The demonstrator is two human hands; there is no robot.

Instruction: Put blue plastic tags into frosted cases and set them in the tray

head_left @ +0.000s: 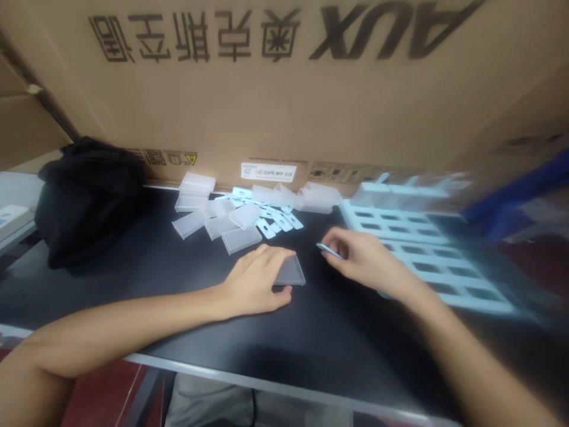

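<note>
My left hand (255,279) is closed around a clear flat plastic case (291,271), held low over the black table top. To its right, my right hand (362,255) pinches a small light-blue plastic piece (329,251) between thumb and fingers. Beyond both hands lies a loose pile of frosted plastic cases (241,238). Several light-blue pieces with cut-out holes (283,222) are mixed in among them. A light-blue rack (444,255) with rows of rectangular openings stands beside my right hand, its lower left part hidden behind the hand and forearm.
A large cardboard box (284,107) with upside-down print rises behind the black table (133,261). On the left sits a black cloth bag (86,201). More frosted cases (427,198) stand at the rack's far end, beside a blurred blue bar (520,190).
</note>
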